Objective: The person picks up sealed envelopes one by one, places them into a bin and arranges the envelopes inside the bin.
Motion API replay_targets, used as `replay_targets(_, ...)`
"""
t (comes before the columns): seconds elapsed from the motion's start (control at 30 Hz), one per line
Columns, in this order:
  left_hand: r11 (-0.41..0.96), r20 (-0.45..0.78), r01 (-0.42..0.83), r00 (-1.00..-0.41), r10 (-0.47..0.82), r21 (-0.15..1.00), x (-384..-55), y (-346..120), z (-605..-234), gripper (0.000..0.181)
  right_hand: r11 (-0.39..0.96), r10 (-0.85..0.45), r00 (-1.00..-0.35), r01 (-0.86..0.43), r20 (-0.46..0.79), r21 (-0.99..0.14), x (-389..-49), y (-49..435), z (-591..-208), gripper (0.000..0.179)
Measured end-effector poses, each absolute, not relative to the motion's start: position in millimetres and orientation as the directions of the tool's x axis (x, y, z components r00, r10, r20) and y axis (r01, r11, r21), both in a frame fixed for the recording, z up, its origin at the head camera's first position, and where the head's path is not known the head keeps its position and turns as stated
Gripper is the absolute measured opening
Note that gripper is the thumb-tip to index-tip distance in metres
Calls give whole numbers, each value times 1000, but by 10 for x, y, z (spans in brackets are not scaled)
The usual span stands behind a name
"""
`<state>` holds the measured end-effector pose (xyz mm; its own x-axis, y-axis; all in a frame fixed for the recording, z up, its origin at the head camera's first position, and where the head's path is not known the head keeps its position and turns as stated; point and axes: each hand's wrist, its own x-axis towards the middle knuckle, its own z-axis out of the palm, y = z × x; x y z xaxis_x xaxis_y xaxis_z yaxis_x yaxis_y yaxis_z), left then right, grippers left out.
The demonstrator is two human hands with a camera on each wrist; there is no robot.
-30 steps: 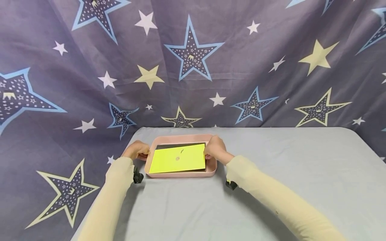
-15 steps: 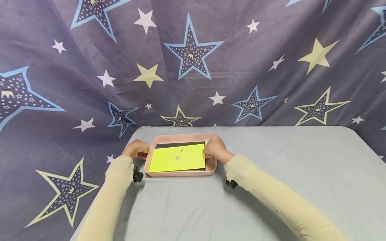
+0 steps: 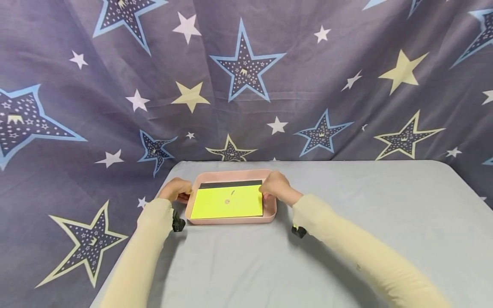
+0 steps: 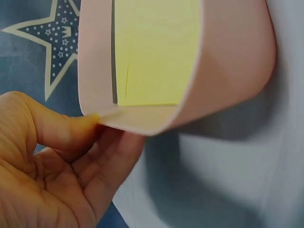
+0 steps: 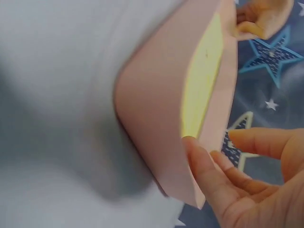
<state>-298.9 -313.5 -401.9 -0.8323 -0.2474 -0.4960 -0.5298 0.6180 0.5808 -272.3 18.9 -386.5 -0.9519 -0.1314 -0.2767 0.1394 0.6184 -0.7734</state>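
A shallow pink tray [image 3: 231,220] stands toward the back of the table, left of centre. Inside it a bright yellow flat rectangular piece [image 3: 215,204], like card or an envelope, with a small round mark, lies over a dark flat piece [image 3: 227,184]. My left hand [image 3: 176,189] pinches the tray's left rim between thumb and fingers, plain in the left wrist view. At the right end, my right hand [image 3: 278,188] reaches over the rim. In the right wrist view its fingers [image 5: 204,164] dip inside by the yellow piece's end, the thumb held apart from them.
A pale grey cloth covers the table [image 3: 346,214], and its left edge runs close beside the left arm. Behind and to the left hangs a dark curtain [image 3: 246,119] printed with stars. A small black device [image 3: 178,221] sits under the left wrist.
The yellow piece's right end has come down a little and it now lies straighter in the tray. My right hand has loosened from its edge. The left hand keeps its grip.
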Motion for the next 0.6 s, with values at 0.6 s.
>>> replay_targets(0.6, 704, -257, -387, -922, -289, 596, -2891, -2790, -3886, 41, 579, -390, -895, -421, 215, -698, -2850, 1197, -3462, 38)
